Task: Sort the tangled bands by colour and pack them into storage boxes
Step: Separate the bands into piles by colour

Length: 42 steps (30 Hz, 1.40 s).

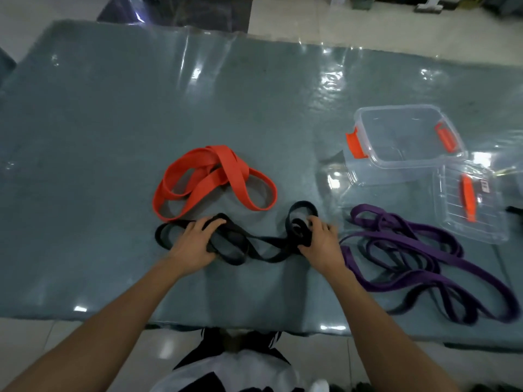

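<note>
**Both hands on the black band, near edge of the table**

Table [85, 137] has a grey-blue cover under a glossy clear sheet.

Orange band [210, 176]: loose overlapping loops around the middle of the table, just beyond the left hand. Apart from the other colours, though its near loop lies close to the black one.

Left hand [195, 244]: palm down, fingers curled over the left-hand loops of the black band [254, 244], pressing or gripping them against the table.

Black band runs in twisted loops between the two hands, toward the near edge.

Right hand [319, 241]: fingers closed around a bunched, coiled part of the black band at its right end.

Purple band [424, 258]: sprawled in long loops toward the near right corner, just right of the right hand.

Clear storage box [407, 165] with orange latches: open, near the right edge, beyond the purple band. Its clear lid [475, 205] lies flat just beside it on the right.
</note>
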Available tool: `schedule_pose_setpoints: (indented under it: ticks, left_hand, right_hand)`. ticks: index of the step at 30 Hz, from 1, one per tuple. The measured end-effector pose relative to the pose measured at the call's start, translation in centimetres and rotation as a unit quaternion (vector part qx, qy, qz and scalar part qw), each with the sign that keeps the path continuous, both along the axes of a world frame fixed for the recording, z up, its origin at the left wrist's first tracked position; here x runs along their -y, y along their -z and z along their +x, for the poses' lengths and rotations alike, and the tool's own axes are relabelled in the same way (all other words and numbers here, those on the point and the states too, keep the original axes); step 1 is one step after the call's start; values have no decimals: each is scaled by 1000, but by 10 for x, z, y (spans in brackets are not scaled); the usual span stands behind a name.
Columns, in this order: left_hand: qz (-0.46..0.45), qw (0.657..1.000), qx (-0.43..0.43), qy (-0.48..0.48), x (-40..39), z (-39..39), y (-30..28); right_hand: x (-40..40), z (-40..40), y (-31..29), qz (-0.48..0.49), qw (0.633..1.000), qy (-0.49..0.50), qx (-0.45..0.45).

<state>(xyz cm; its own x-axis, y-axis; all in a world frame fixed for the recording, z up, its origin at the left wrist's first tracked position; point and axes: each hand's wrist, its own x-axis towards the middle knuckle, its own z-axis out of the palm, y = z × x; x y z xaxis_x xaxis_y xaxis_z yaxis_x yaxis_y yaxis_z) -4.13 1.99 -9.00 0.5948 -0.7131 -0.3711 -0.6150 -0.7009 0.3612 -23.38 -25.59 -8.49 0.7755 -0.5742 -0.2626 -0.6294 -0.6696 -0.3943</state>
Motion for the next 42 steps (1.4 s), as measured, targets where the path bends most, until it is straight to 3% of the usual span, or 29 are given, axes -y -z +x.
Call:
schedule_pose_setpoints:
  ticks: [5,9,14,19,23,29,35,42]
  left_hand:
    - [-63,996,-56,-6,12,-13,0]
    - [-91,992,6,91,8,-24,10]
    - [-89,978,134,129,-17,10,15]
    - [30,983,72,168,-21,27,15]
    - [-4,986,69,154,-16,21,12]
    - [-19,984,45,170,-16,7,15]
    - [-47,982,35,180,-22,7,12]
    - [-82,987,13,139,-20,22,-1]
  right_hand:
    - [-30,0,-9,21,999,18,19]
    - [-71,14,-10,46,996,-81,11]
    - [-107,10,-1,44,997,-53,22]
    - [-140,9,-8,72,996,-8,-55]
    - [-160,14,-3,15,992,-12,-127]
    - [-156,10,-3,14,991,-29,-131]
    - [-166,22,-2,15,990,68,-122]
    - [-171,28,2,-15,989,73,-124]
